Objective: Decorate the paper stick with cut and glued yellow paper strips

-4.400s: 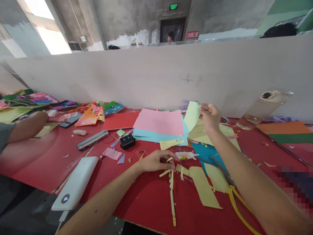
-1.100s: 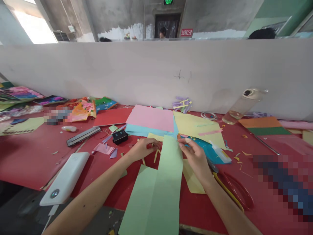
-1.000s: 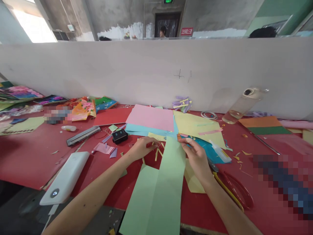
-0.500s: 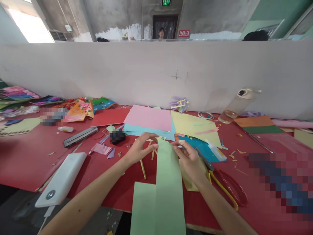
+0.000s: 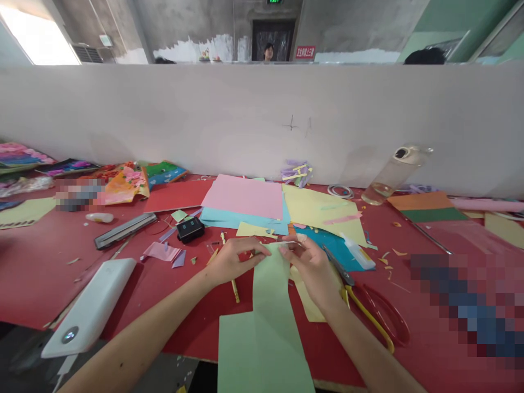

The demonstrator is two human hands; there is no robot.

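Observation:
A long sheet of light green paper (image 5: 272, 305) runs from the table's front edge up to my hands, with a wider part at its lower left. My left hand (image 5: 235, 259) pinches its top left corner between thumb and fingers. My right hand (image 5: 309, 262) grips the top right corner, where the upper edge looks folded over. Scissors (image 5: 368, 316) with red and yellow handles lie just right of my right wrist. A thin yellowish stick (image 5: 234, 289) lies under my left hand. Yellow paper (image 5: 309, 300) sits partly hidden beneath my right hand.
Pink paper (image 5: 248, 197) over blue sheets, and yellow paper (image 5: 323, 213), lie ahead. A clear bottle (image 5: 393, 177) leans near the white partition (image 5: 204, 120). A glue bottle (image 5: 358, 252) is at right; a power bank (image 5: 92, 305), a stapler-like tool (image 5: 125, 231) and a black box (image 5: 190, 230) are left.
The green paper's top edge has come down slightly and bends more, now folded at the top. My hands stay on its corners. The view has shifted a little.

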